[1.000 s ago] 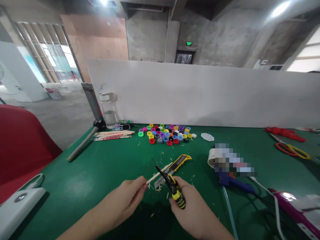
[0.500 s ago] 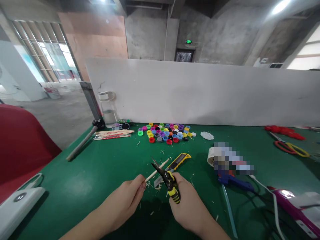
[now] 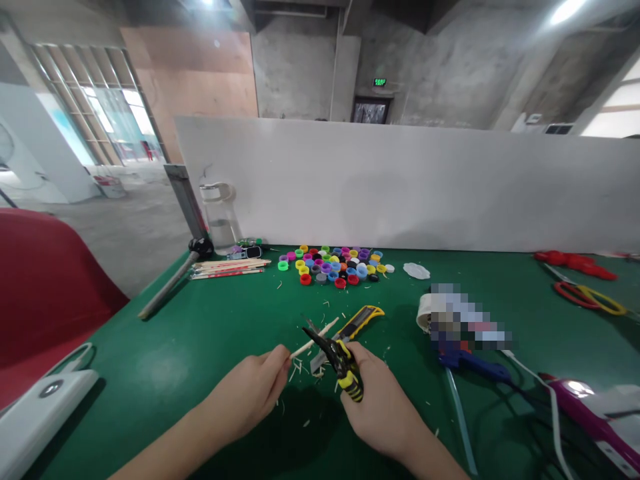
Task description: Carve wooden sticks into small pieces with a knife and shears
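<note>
My left hand (image 3: 250, 393) pinches the near end of a thin wooden stick (image 3: 316, 339) that points up and to the right. My right hand (image 3: 377, 400) grips black and yellow cutting pliers (image 3: 336, 360), whose jaws sit around the stick's middle. Under them on the green table (image 3: 200, 333) lies a yellow utility knife (image 3: 357, 319), with wood shavings scattered about.
A heap of coloured plastic rings (image 3: 335, 267) and a bundle of sticks (image 3: 227, 268) lie farther back by a white partition (image 3: 400, 180). A blue glue gun (image 3: 470, 363), a tape roll (image 3: 427, 312), scissors (image 3: 590, 297) and cables occupy the right. A white device (image 3: 35, 413) sits near left.
The stick has been drawn back through the plier jaws, so less of it shows past them. Both hands stay close together, shifted slightly.
</note>
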A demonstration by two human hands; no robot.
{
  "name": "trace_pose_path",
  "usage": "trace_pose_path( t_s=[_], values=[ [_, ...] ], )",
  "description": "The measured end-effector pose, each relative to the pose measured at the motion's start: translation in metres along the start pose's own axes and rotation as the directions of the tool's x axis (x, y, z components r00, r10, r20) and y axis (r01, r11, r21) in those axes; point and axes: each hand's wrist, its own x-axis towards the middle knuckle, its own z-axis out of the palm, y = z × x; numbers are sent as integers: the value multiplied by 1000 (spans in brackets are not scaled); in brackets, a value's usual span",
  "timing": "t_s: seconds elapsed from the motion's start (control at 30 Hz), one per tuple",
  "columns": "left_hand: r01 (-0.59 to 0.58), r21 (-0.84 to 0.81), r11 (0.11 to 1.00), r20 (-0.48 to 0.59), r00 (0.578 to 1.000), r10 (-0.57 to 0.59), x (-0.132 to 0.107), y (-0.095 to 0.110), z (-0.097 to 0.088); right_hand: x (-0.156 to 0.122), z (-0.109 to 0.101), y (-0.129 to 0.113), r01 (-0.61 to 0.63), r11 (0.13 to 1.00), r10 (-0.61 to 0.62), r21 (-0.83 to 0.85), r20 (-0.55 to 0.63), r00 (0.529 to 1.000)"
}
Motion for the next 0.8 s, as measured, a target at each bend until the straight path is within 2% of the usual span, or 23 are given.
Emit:
trace_pose_path(
  t_s=[0.07, 0.2, 0.3, 0.53, 0.8],
  values=[
    [-14, 63, 998, -10, 1000, 15, 0, -1, 2, -3, -1, 1, 7, 999, -7, 32, 11, 1000],
    [-110, 271, 956, -80, 987, 136, 1, -5, 2, -10, -3, 0, 38, 992, -45, 121, 51, 998],
    [-132, 358, 925, -117, 976, 184, 1, -7, 1, -12, -3, -1, 40, 987, -49, 154, 52, 997],
    [-138, 420, 897, -235, 938, 254, -2, -9, 5, -11, -1, 1, -17, 988, 8, 153, 61, 998],
    [-159, 374, 914, -264, 926, 269, -5, -9, 14, -10, 2, 4, -26, 991, 21, 128, 44, 999]
  ],
)
